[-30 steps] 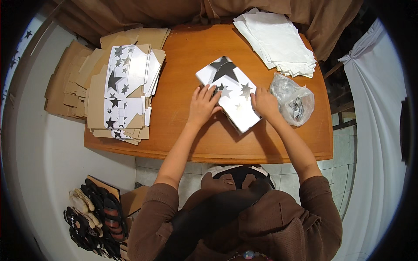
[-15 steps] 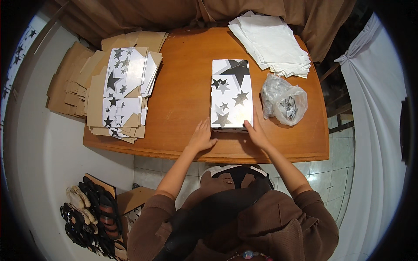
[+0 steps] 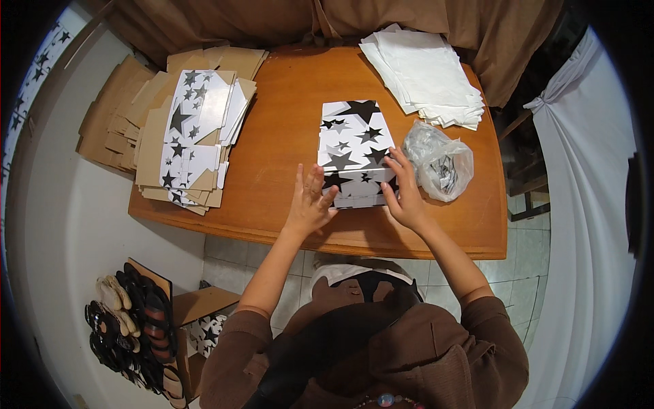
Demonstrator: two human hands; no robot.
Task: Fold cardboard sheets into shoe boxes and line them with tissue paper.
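A white box [image 3: 354, 140] with black and grey stars stands lengthwise on the table, its lid closed and its near end face showing. My left hand [image 3: 311, 203] is open at the box's near left corner, fingers spread and pointing up; whether they touch the side I cannot tell. At the near right corner my right hand [image 3: 407, 198] is open too, with its fingers apart along the right edge and the thumb against the near face. Right of the box sits a clear plastic bag [image 3: 460, 153] with small grey-and-white packets inside.
Flat star-printed cardboard blanks [image 3: 204, 102] and brown cardboard [image 3: 112, 116] are stacked at the left. White paper sheets [image 3: 422, 75] lie at the far right of the wooden table [image 3: 286, 88]. Several sandals [image 3: 129, 313] hang on a board at the lower left.
My hands have risen and spread along the box's near corners. The box's near end looks larger, and its near face has come into view. The view has shifted slightly.
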